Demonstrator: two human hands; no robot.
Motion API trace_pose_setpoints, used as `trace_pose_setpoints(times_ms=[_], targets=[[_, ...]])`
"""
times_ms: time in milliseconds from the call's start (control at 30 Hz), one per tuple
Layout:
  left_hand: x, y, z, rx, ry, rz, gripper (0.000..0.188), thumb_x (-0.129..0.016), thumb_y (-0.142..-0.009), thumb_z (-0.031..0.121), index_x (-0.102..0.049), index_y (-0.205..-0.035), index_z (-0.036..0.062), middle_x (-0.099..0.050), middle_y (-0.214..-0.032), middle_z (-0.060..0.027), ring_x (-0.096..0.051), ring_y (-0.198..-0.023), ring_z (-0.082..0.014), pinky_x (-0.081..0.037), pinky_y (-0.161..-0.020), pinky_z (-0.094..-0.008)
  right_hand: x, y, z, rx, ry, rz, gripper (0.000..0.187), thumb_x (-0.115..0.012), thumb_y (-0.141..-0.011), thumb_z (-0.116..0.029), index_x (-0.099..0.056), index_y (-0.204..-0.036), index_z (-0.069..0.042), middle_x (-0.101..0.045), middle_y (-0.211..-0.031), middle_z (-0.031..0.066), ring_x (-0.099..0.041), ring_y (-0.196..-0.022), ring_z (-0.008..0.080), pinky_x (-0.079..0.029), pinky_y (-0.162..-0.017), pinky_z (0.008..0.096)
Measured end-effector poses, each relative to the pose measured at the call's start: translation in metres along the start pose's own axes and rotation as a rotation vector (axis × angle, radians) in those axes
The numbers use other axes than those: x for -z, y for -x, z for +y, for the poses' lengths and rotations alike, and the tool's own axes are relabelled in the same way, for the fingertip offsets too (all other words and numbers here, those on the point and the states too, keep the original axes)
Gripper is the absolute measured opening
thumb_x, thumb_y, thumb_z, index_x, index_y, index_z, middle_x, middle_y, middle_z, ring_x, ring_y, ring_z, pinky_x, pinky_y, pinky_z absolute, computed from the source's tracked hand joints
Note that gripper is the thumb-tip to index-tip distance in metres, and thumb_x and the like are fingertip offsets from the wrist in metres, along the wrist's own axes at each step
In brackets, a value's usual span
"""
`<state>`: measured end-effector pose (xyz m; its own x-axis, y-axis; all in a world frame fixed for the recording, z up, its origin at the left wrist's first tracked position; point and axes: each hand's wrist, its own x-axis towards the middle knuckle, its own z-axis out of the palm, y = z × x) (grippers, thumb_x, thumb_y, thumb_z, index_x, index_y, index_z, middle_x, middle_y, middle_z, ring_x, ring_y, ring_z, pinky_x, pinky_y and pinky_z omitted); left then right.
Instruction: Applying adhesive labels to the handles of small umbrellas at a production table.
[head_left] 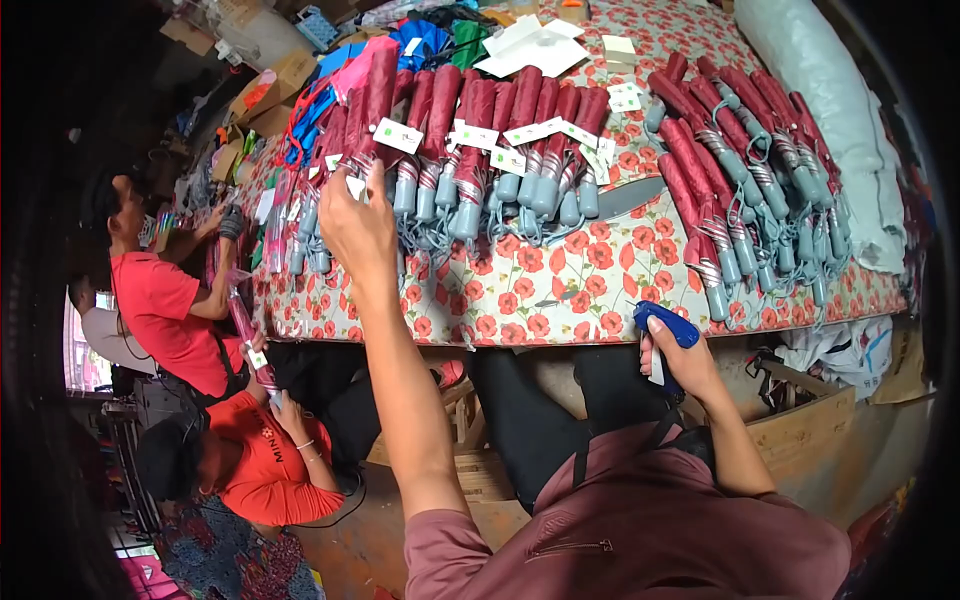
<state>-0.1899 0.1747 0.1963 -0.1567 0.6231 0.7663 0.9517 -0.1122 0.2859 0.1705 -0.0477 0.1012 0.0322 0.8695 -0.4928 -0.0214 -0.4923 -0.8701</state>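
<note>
My left hand (358, 225) reaches over the table to the left part of a row of folded maroon umbrellas with grey handles. Its fingers are closed round the handle end of one maroon umbrella (376, 95), which sticks up past its neighbours. The handle is mostly hidden by my fingers. A white card tag (398, 136) lies against that umbrella. My right hand (682, 358) grips a blue tagging gun (668, 325) at the table's front edge, well apart from the umbrellas. More tagged maroon umbrellas (467, 185) lie side by side right of my left hand.
A second pile of maroon umbrellas (745, 180) lies at the right, beside a big white plastic-wrapped bundle (830, 110). White cards (532, 45) lie at the back of the flowered tablecloth (560, 275). At left, two people in red shirts (170, 305) handle wrapped umbrellas; another person sits behind.
</note>
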Motion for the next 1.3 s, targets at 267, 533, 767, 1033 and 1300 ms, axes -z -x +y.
trace_pose_setpoints(times_ms=[267,533,767,1033,1300], targets=[[0.009,0.151,0.033,1.276,1.336,-0.527,0.023,-0.06,-0.096,0.001,-0.064,-0.117,-0.0083,-0.072,-0.099,-0.0153,-0.062,-0.071,-0.0152,-0.053,-0.06,-0.0237,-0.016,-0.01,0.006,0.023,-0.08,0.0,0.033,-0.065,-0.102,-0.03,-0.07,-0.097,0.002,-0.067,-0.073,0.0052,-0.064,-0.06,0.014,-0.053,-0.06,0.0253],[0.074,0.245,0.101,1.296,1.556,-0.628,0.039,-0.053,-0.099,-0.003,-0.051,-0.136,-0.0158,-0.065,-0.132,-0.0274,-0.07,-0.114,-0.035,-0.057,-0.103,-0.0392,-0.031,-0.014,-0.002,0.068,0.053,-0.164,0.027,-0.06,-0.106,-0.024,-0.068,-0.11,0.0,-0.068,-0.081,0.0054,-0.063,-0.067,0.0134,-0.053,-0.067,0.0243],[0.108,0.238,0.112,1.19,1.521,-0.535,0.034,-0.059,-0.097,-0.001,-0.057,-0.129,-0.0135,-0.071,-0.121,-0.0259,-0.074,-0.106,-0.0309,-0.06,-0.091,-0.0327,-0.049,0.004,-0.016,0.131,-0.083,-0.259,0.022,-0.063,-0.103,-0.018,-0.07,-0.11,0.001,-0.068,-0.082,0.0049,-0.062,-0.07,0.012,-0.052,-0.07,0.023],[0.116,0.232,0.12,0.945,0.909,-0.428,0.026,-0.078,-0.091,0.004,-0.069,-0.112,-0.0072,-0.076,-0.096,-0.0132,-0.067,-0.079,-0.0142,-0.056,-0.073,-0.0258,-0.028,0.026,-0.026,0.274,0.06,-0.367,0.023,-0.065,-0.1,-0.014,-0.068,-0.117,0.001,-0.069,-0.088,0.0052,-0.06,-0.074,0.0137,-0.05,-0.072,0.0253],[0.122,0.23,0.137,0.945,0.859,-0.468,0.027,-0.082,-0.09,0.007,-0.07,-0.11,-0.0058,-0.074,-0.089,-0.0102,-0.063,-0.074,-0.0114,-0.053,-0.067,-0.0243,-0.034,0.038,-0.038,0.368,0.189,-0.431,0.031,-0.066,-0.097,-0.016,-0.065,-0.123,0.001,-0.07,-0.094,0.0074,-0.061,-0.079,0.0155,-0.049,-0.074,0.0258]])
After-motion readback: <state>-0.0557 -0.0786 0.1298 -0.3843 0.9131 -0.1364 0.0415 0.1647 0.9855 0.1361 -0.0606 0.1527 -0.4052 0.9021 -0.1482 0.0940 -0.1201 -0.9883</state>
